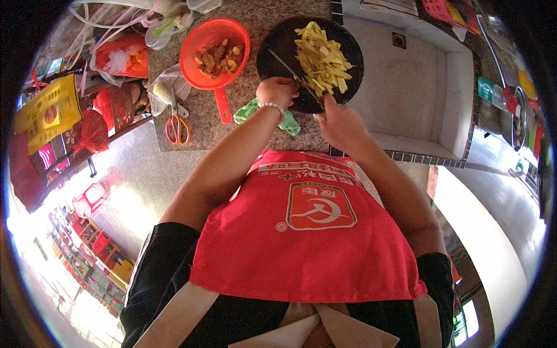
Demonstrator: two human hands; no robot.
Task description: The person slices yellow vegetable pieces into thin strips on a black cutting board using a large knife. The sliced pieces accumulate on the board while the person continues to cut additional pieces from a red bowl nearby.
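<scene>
A black round cutting board (275,38) lies on the speckled stone counter before me. Cut yellowish vegetable strips (323,56) are heaped on its right half. A knife (285,65), seen nearly edge-on, slants across the board beside the heap. My right hand (343,124) grips it at its near end, by the board's near edge. Close to the left of the blade, my left hand (277,92) is curled over the board's near-left edge, a beaded bracelet on its wrist. Whether it holds anything is hidden. Under that wrist a crumpled green cloth (289,124) lies on the counter.
Left of the board sits a red plastic strainer (188,65) holding brown chunks and pale pieces. Orange-handled scissors (177,129) lie near the counter's left edge (163,141). A recessed tiled basin (404,95) adjoins on the right. Bags and a yellow packet (50,113) fill the far left.
</scene>
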